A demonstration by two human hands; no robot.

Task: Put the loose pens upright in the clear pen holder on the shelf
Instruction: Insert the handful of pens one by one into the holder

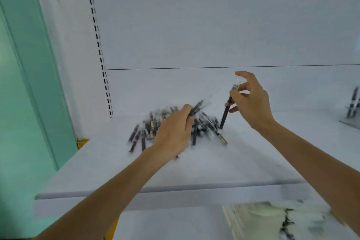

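Because motion smears the whole view, the heap of thin dark pens with clear caps (pixel 204 124) reads only as a tangle of sticks. The clear plastic pen holder (pixel 348 122) is cut off by the picture's right border, showing just a slanted base and a few upright dark pens (pixel 353 103). It stands toward the right end of the flat white shelf (pixel 233 161), well apart from the heap, which lies between the shelf's middle and its back edge.

Behind rises a smooth white back panel (pixel 214 25), with a slotted upright strip (pixel 97 35) at the back left corner and a mint-green wall (pixel 29 84) beyond. Below the front edge lies a pale stack, perhaps paper (pixel 263 218).

The left hand (pixel 173 132) is curled round a small bundle of pens (pixel 196 109) over the heap. The right hand (pixel 251 101) pinches a single dark pen (pixel 225 115), nearly upright, by the heap's right side; whether its tip touches the shelf I cannot tell.
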